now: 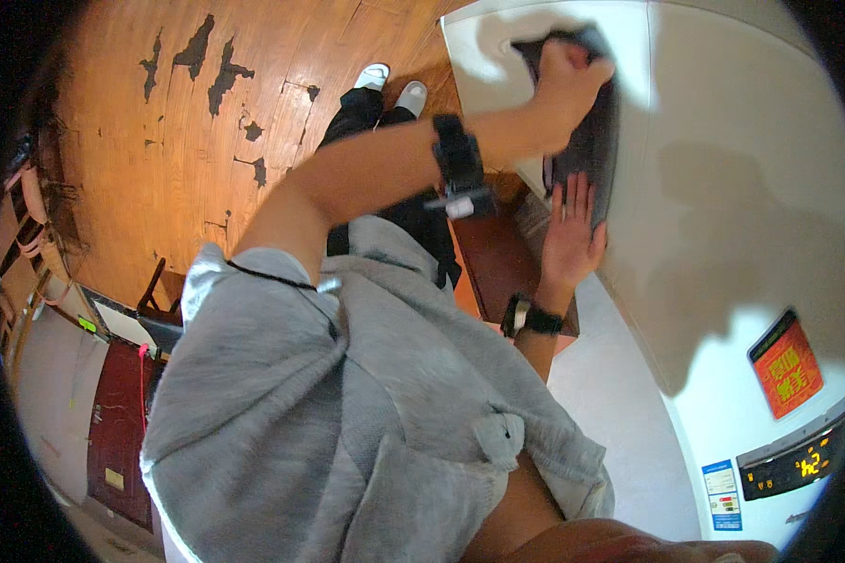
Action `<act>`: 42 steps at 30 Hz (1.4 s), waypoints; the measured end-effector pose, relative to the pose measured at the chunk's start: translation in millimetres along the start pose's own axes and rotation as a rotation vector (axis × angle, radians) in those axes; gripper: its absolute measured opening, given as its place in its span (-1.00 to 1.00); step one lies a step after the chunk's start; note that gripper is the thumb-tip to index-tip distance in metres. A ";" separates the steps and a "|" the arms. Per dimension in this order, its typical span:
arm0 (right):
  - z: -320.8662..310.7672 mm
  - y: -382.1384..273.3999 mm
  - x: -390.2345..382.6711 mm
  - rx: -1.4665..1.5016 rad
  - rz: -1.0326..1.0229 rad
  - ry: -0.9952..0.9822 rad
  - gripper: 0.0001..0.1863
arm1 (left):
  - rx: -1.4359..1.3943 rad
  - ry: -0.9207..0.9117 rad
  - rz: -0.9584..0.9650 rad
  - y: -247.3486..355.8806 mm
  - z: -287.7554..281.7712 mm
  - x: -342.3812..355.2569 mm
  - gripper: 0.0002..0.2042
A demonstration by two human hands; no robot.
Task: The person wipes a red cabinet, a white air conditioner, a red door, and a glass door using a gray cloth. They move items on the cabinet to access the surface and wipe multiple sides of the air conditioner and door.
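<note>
Head view shows a dark cloth-like piece (598, 139) at the left edge of the white appliance (704, 84), its long axis running roughly along that edge. The left hand (569, 84) overlaps its end farther from the appliance's lit display (791, 462), fingers curled, apparently grasping it, though blur hides the exact grip. The right hand (571, 246) is at the nearer end, fingers straight and unclenched. The piece looks dark grey, matte and smudged by motion.

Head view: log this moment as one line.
left hand: closed on dark cloth-like sheet; right hand: fingers extended over sheet; near: white appliance, display lit
</note>
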State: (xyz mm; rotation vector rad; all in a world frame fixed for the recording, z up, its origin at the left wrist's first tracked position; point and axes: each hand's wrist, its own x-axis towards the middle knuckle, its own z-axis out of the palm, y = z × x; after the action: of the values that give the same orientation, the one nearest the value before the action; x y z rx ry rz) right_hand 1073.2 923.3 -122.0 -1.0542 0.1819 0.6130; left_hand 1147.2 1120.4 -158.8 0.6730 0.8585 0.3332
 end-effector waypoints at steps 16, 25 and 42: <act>12.0 75.0 96.6 -0.105 0.060 -0.119 -0.22 | 0.319 0.304 0.809 8.7 -27.3 99.7 -0.69; -88.7 72.0 21.3 -0.204 0.183 0.127 -0.13 | 0.473 -0.113 0.322 -93.2 -71.3 69.4 -0.67; -62.0 146.7 122.0 -0.076 0.308 0.146 -0.36 | 0.654 0.034 0.401 -64.2 -117.8 178.7 -0.68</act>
State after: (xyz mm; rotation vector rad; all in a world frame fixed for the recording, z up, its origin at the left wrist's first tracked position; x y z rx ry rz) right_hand 1101.1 967.9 -315.7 -1.1548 0.4573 0.8251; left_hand 1166.0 1214.2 -360.7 1.4610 0.8636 0.4248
